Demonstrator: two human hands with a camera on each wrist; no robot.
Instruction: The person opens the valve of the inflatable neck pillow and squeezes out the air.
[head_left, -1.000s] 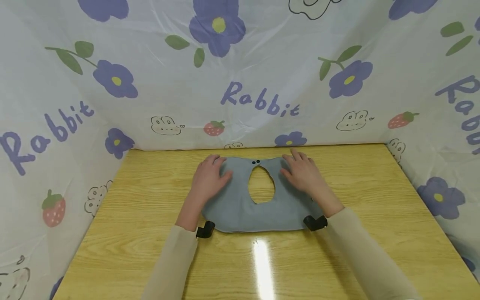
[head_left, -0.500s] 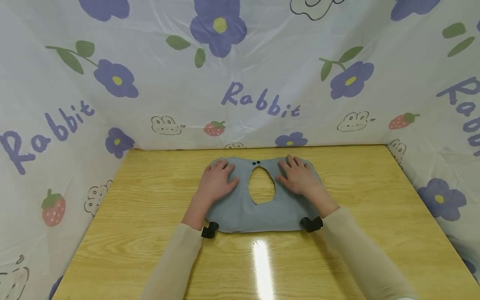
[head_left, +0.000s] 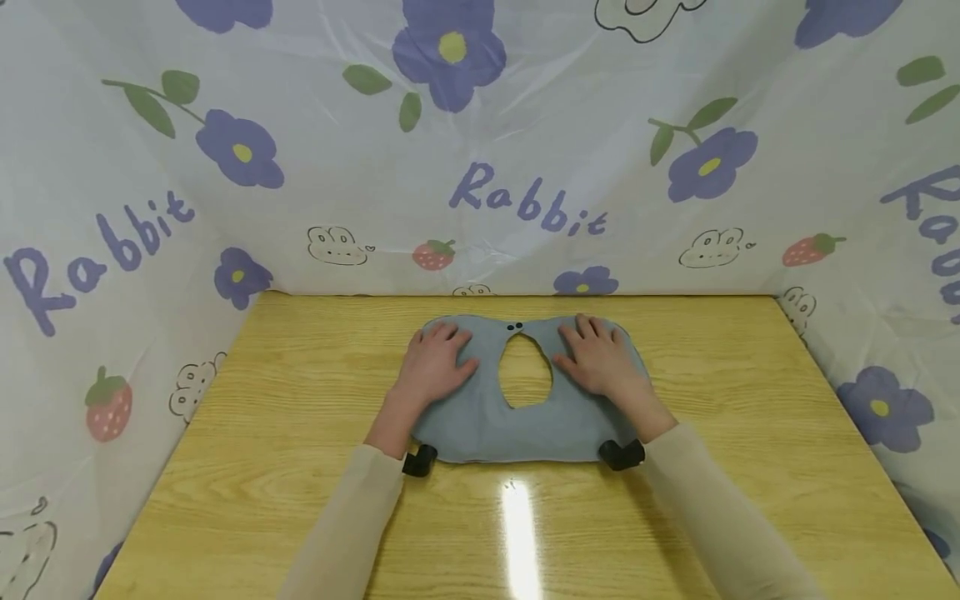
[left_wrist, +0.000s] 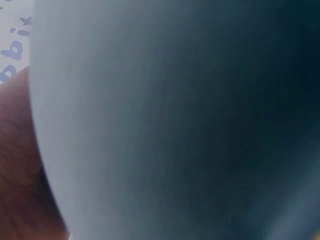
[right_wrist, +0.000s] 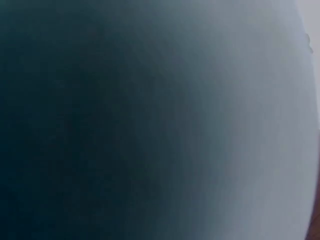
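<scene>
A grey-blue U-shaped neck pillow (head_left: pixel 517 437) lies flat on the table, its two ends meeting at the far side by a pair of small dark snap buttons (head_left: pixel 514 327). My left hand (head_left: pixel 435 365) rests palm down on its left arm, fingers spread and pointing away from me. On the opposite arm lies my right hand (head_left: pixel 600 358) in the same way, thumb toward the oval opening. Pillow fabric (left_wrist: pixel 125 120) fills most of the left wrist view, with a strip of the hand (left_wrist: pixel 17 150) at its edge. Blurred fabric (right_wrist: pixel 200 120) also covers the right wrist view.
The wood-grain table (head_left: pixel 285 467) runs back to a white sheet (head_left: pixel 525 142) printed with flowers, strawberries and rabbits, which also hangs at both sides. Black wrist cameras (head_left: pixel 420 460) sit at the pillow's near corners. A bright light reflection crosses the table in front.
Both hands have moved inward from the pillow's outer far corners onto its top, the left one also slightly toward me. Over the last half second they stay put. The pillow lies where it was.
</scene>
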